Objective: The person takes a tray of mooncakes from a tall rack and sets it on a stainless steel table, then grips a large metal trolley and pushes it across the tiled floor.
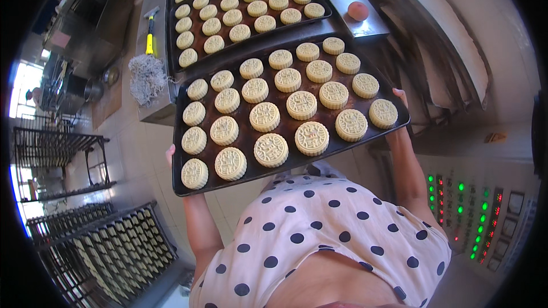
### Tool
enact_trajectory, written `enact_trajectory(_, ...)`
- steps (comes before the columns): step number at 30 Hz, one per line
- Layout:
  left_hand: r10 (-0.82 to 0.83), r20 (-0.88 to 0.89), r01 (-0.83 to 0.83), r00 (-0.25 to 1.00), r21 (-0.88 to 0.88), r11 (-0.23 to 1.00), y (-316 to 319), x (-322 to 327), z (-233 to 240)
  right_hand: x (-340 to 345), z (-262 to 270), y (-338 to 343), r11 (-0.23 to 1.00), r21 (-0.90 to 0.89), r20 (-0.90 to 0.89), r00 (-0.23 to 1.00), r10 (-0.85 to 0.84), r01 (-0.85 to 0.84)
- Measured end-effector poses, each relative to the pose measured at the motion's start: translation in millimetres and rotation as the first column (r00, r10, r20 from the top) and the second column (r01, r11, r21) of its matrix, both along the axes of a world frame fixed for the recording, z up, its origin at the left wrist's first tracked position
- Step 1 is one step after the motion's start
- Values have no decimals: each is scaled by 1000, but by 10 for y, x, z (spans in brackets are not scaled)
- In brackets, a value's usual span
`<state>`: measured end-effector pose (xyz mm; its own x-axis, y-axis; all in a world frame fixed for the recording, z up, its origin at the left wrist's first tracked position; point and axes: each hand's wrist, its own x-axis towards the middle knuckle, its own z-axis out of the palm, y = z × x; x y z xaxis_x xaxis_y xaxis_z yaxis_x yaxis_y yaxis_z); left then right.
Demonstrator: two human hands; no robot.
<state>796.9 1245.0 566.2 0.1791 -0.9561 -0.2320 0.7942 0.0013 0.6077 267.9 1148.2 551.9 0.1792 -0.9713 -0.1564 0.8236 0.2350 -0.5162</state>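
Note:
A dark metal baking tray is held up in front of my body, tilted a little in view, with rows of pale, round, fluted mooncakes on it. My left hand grips its left short side; most of the fingers are hidden beneath the tray. At the right short side, my right hand has hold of the rim, partly hidden by it. Just beyond lies another dark tray of similar mooncakes on a metal table. The mooncakes bear a raised pattern on top.
On the table's left are a yellow-handled scraper and a grey stringy cloth; a round reddish object sits at right. Wheeled racks and a rack with loaded trays stand left. A control panel with lights is at right.

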Motion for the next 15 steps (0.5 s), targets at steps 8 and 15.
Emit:
enact_trajectory(8,-133,77,104,988,302,948,496,141,-544,-187,-397,345,925,328,-262,959,-106,192)
enact_trajectory(15,-123,79,87,989,365,927,616,182,-892,-108,-792,313,898,349,-311,937,-159,268)
